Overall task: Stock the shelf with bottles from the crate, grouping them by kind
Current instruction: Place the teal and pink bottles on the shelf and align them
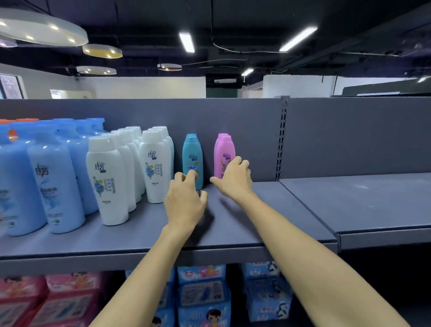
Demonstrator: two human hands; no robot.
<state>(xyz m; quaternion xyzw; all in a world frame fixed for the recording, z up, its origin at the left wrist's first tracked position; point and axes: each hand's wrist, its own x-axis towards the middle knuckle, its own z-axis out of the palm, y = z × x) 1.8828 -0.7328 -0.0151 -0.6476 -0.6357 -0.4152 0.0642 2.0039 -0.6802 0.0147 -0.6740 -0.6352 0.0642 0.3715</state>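
resting on grey shelf under dark ceiling: hands, left by teal bottle, right by pink bottle, grip unclear

Head camera, close, faces forward at grey shelf at chest height.

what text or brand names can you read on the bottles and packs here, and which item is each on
"Rejoice": on the small teal plastic bottle.
"Rejoice": on the small pink plastic bottle.
"拉芳": on the tall white plastic bottles.
"拉芳": on the big blue plastic bottles.
"REFRESHING": seemingly, vertical small print on the white bottles; other fine print is too small to read.
Pink and blue packs on the lower shelf: print too blurred to read.
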